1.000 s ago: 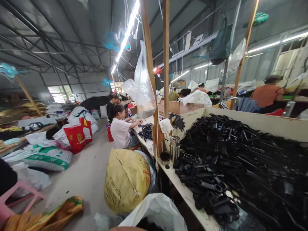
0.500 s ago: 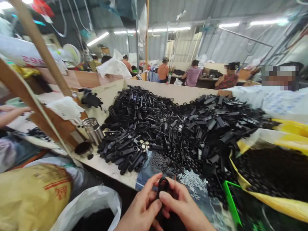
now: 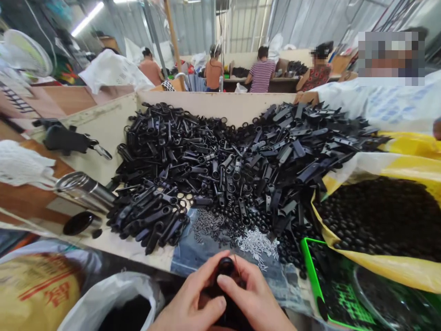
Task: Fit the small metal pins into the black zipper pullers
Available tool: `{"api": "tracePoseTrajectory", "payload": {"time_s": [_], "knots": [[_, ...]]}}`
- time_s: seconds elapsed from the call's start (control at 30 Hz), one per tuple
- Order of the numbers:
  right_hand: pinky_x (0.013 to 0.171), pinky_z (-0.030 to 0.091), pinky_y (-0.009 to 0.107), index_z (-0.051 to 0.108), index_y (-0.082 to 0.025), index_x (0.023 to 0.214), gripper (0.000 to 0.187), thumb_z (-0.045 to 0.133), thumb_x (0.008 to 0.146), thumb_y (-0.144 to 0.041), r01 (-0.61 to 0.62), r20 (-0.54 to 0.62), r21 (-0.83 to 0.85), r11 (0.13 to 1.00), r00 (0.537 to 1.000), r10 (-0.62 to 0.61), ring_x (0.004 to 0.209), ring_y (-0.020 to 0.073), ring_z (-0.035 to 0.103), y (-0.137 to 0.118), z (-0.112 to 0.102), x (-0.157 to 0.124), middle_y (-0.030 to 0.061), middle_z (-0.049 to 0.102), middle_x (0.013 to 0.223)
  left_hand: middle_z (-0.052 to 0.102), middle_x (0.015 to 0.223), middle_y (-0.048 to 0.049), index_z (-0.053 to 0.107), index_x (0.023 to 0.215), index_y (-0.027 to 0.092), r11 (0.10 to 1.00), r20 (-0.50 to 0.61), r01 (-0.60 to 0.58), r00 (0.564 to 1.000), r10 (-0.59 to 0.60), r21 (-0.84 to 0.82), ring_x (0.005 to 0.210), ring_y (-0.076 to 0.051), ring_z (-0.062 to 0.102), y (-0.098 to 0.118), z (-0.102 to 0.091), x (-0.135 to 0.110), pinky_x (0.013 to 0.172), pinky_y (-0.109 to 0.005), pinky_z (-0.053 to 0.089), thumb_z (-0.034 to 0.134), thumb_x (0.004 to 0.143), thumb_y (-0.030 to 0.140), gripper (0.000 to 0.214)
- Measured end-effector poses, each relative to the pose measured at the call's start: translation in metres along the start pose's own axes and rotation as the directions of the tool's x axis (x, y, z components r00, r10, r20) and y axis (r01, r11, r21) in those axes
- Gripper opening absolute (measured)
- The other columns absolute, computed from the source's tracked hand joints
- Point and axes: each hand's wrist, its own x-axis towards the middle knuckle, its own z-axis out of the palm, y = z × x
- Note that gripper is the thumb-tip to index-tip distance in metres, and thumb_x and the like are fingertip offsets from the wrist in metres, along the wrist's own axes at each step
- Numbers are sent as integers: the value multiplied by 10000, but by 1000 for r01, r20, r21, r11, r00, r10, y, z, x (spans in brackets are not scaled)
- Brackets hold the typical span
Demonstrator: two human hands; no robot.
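At the bottom centre both my hands are closed around a black plastic part with a round end (image 3: pixel 225 265). My left hand (image 3: pixel 193 296) wraps its left side, with the thumb across the front. From the other side my right hand (image 3: pixel 257 294) grips it, its thumb pressed just below the round end. A thin reddish-brown strip or wire (image 3: pixel 237 263) sticks up by my right fingers. The lower part is hidden by my hands and dark surroundings. Just beyond lie silvery pins (image 3: pixel 258 243) and small dark grey pieces (image 3: pixel 208 224) on a blue cloth (image 3: pixel 184 250).
A large heap of black plastic parts (image 3: pixel 213 156) covers the bench, with a smaller pile (image 3: pixel 148 216) at left. A steel flask (image 3: pixel 84 188) and dark cup (image 3: pixel 81 224) stand left. Right are a yellow sack (image 3: pixel 389 264) of black beads and a green basket (image 3: pixel 312 271). Co-workers sit beyond.
The camera view has tilted down and shifted. The round end showed an open ring with something reddish inside; now a smooth dark rounded top shows there. Both hands keep their hold.
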Motion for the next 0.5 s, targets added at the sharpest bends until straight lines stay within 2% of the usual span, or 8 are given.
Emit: {"api": "tracePoseTrajectory", "payload": {"time_s": [0.07, 0.13, 0.23, 0.3, 0.5], "knots": [[695, 463, 280, 716, -178, 904, 334, 681, 884, -510, -17, -27, -57, 998, 1000, 15, 769, 195, 566, 3, -5, -3, 22, 667, 801, 602, 1488, -60, 553, 1462, 358, 999, -48, 44, 998, -44, 0, 1328, -316, 574, 6, 7, 1, 1130, -429, 441, 718, 874, 388, 612], [671, 455, 268, 714, -183, 869, 309, 677, 883, -489, -36, -49, -106, 994, 998, 31, 747, 190, 557, 6, -9, -6, 15, 657, 767, 719, 1318, -88, 564, 1461, 320, 996, -61, 81, 995, -79, 38, 1077, -289, 711, 13, 14, 3, 939, -365, 561, 709, 875, 438, 615], [655, 449, 258, 712, -190, 864, 271, 668, 888, -457, -40, -55, -142, 989, 998, 33, 729, 185, 554, 10, -11, -10, 9, 654, 750, 809, 997, -76, 569, 1462, 270, 987, -45, 108, 994, -103, 123, 739, -225, 711, 21, 22, 6, 674, -291, 567, 704, 868, 457, 637], [657, 449, 257, 706, -193, 861, 250, 660, 895, -437, -33, -63, -153, 988, 998, 23, 729, 184, 555, 11, -12, -13, 8, 654, 753, 812, 924, -73, 599, 1437, 256, 987, -54, 99, 994, -93, 127, 713, -230, 699, 24, 25, 6, 649, -289, 562, 715, 852, 453, 629], [648, 434, 254, 688, -211, 859, 179, 647, 897, -381, -32, -99, -180, 983, 995, 14, 732, 179, 532, 6, -13, -16, 0, 630, 764, 807, 1032, -98, 620, 1416, 261, 990, -83, 132, 988, -129, 39, 805, -283, 730, 25, 32, 4, 674, -312, 595, 747, 818, 441, 638]]}}
